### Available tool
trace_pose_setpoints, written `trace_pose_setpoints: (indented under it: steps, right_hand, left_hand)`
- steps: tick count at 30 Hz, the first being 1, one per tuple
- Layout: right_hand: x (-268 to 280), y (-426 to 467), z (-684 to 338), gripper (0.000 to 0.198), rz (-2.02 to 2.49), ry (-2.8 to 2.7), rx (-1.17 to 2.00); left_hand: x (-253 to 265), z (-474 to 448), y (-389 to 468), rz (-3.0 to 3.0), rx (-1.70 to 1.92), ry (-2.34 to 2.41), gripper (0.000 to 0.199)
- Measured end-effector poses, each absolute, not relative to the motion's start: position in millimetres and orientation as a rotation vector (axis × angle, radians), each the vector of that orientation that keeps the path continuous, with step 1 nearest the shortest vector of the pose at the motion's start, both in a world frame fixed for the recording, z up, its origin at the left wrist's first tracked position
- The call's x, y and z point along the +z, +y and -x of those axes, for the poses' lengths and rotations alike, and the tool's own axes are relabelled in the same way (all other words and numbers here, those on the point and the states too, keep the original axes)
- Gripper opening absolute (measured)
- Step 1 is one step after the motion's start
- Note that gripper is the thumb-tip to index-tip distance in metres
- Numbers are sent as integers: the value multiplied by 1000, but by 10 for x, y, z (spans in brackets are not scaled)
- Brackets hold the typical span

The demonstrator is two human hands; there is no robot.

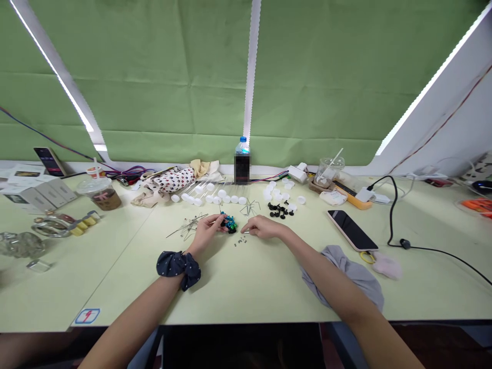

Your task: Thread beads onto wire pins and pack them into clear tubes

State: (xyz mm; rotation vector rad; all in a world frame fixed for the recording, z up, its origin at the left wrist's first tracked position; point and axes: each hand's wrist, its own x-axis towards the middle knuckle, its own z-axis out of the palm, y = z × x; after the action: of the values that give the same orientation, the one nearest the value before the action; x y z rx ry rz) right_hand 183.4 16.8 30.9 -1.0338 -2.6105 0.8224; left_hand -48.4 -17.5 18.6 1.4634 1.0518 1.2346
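Observation:
My left hand (208, 230) is closed in a pinch on a small blue-green beaded-looking cluster (230, 223) with a thin dark wire sticking up; its lower part looks black. I cannot make out exactly what it is. To its right, my right hand (261, 227) is curled low over the table, index fingertip down. A short silvery sliver shows at its fingertips, too small to name. Just below that fingertip lie several tiny metal pieces (241, 240). Bent thin wires (189, 225) lie left of my left hand, and more thin wires (250, 208) lie beyond my right hand.
Several black knob-like parts (280, 210) and white caps (275, 191) lie beyond my right hand. Clear tubes with white caps (210, 199) and a bottle (242, 166) stand or lie at the back. A phone (351, 229) and grey cloth (348, 271) are right; a drink cup (101, 193) is left.

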Motion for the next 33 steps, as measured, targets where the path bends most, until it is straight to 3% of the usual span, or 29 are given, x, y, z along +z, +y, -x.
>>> trace_pose_setpoints:
  steps: [33]
  right_hand:
    - [286,212,-1843,34,988,-2671,727]
  left_hand:
    - [187,477,-181,-1420,1222,1049,44]
